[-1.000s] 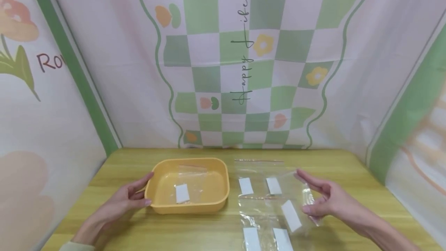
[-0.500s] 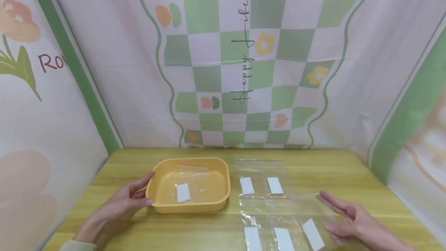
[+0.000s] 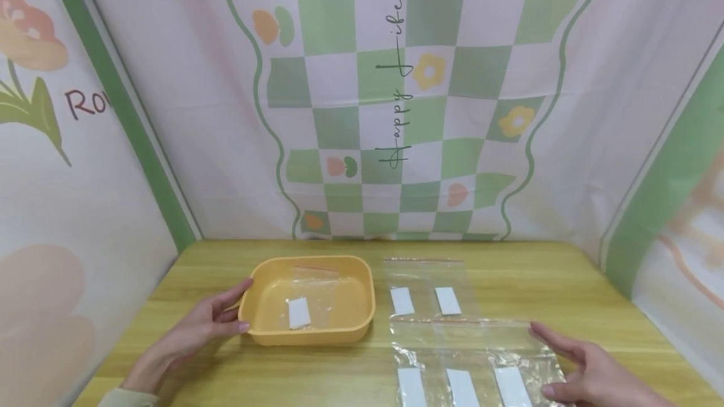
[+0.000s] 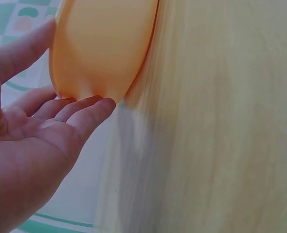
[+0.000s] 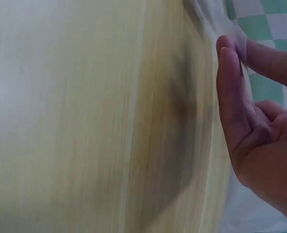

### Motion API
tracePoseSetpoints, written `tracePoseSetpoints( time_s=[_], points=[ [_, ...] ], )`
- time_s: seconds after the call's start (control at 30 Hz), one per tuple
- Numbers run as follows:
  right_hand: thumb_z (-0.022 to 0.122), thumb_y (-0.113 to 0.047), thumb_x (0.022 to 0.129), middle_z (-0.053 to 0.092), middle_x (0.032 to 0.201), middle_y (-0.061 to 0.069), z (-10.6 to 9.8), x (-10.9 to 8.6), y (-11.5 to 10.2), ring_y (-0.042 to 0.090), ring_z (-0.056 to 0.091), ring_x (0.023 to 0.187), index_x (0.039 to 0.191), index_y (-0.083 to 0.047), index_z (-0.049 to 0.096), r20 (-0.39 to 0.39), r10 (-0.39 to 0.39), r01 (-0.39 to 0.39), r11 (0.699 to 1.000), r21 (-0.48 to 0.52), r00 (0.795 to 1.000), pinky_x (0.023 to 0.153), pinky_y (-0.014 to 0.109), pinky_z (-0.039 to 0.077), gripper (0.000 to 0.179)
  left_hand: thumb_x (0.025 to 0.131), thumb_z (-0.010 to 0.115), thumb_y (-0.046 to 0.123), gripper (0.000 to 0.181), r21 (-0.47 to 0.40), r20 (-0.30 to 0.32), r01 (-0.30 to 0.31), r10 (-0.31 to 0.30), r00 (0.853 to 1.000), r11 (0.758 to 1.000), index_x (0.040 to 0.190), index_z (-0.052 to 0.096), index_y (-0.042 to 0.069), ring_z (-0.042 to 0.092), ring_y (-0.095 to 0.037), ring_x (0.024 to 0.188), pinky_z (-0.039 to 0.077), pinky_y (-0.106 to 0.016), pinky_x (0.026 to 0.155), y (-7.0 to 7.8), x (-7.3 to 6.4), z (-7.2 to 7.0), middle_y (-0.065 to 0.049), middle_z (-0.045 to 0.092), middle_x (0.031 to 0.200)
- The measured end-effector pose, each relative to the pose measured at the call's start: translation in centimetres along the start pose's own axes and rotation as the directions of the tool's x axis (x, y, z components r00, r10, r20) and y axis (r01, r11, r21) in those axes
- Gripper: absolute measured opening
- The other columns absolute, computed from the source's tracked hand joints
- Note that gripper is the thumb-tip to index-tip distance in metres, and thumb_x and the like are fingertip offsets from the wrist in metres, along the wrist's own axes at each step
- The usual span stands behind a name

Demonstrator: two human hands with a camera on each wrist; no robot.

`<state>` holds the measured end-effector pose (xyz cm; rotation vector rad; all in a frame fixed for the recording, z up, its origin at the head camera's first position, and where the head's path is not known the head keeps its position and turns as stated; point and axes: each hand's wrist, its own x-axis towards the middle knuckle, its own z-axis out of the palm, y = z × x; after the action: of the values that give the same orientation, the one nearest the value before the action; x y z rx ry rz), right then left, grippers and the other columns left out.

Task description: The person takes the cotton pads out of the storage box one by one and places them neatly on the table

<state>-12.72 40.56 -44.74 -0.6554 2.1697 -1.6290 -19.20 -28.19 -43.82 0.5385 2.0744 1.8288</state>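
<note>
My left hand (image 3: 210,322) grips the left end of a yellow plastic tray (image 3: 317,338). In the left wrist view its fingertips (image 4: 104,104) press against the wall of the tray (image 4: 102,48). Inside the tray lies a clear zip-lock bag (image 3: 298,313) with a white label. On the right, my right hand (image 3: 599,372) pinches the edge of another clear zip-lock bag (image 3: 511,385), low over the table and level with its neighbours. That bag's plastic (image 5: 223,19) shows at the fingertips in the right wrist view.
Two more zip-lock bags with white labels, one left (image 3: 402,301) and one right (image 3: 448,301), form the back row. The front row's other bags (image 3: 411,387) overlap at the table's near side. A printed curtain (image 3: 379,112) hangs behind the wooden table (image 3: 537,269).
The right hand has brought its bag toward me and to the right, down beside the front-row bags, and the bag has straightened. The left hand and tray have stayed put.
</note>
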Motion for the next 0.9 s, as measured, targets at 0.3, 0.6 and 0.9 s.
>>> tracePoseSetpoints(
  time_s=[0.3, 0.6, 0.9],
  points=[
    [0.089, -0.021, 0.082, 0.032, 0.147, -0.037, -0.2, -0.4, 1.2, 0.0, 0.064, 0.101, 0.165, -0.015, 0.033, -0.16, -0.007, -0.08, 0.844, -0.531, 0.987, 0.074, 0.014, 0.054, 0.1, 0.098, 0.07, 0.0, 0.089, 0.018, 0.01, -0.01, 0.01, 1.0, 1.0, 0.163, 0.01, -0.008, 0.023, -0.058, 0.147, 0.048, -0.029, 0.108, 0.1, 0.2, -0.1, -0.029, 0.003, 0.169],
    [0.093, -0.037, 0.073, 0.05, 0.15, 0.024, 0.2, 0.0, 1.0, 0.04, 0.062, 0.122, 0.158, 0.0, 0.042, -0.241, 0.017, -0.183, 0.703, -0.687, 0.97, 0.096, 0.038, 0.057, 0.106, 0.102, 0.066, 0.001, 0.083, 0.029, 0.008, -0.039, 0.038, 0.999, 0.999, 0.162, 0.01, -0.01, 0.024, -0.059, 0.147, 0.047, -0.024, 0.108, 0.2, 0.6, -0.2, -0.031, 0.005, 0.168],
    [0.095, -0.04, 0.07, 0.05, 0.143, 0.043, 0.9, 0.1, 0.7, 0.066, 0.053, 0.12, 0.157, 0.005, 0.039, -0.287, 0.069, -0.243, 0.736, -0.632, 0.956, 0.093, 0.082, 0.041, 0.113, 0.1, 0.067, 0.002, 0.085, 0.028, 0.015, -0.046, 0.045, 0.999, 0.999, 0.161, 0.009, -0.012, 0.024, -0.06, 0.145, 0.048, -0.028, 0.108, 0.1, 0.7, -0.1, -0.032, 0.003, 0.167]
  ],
)
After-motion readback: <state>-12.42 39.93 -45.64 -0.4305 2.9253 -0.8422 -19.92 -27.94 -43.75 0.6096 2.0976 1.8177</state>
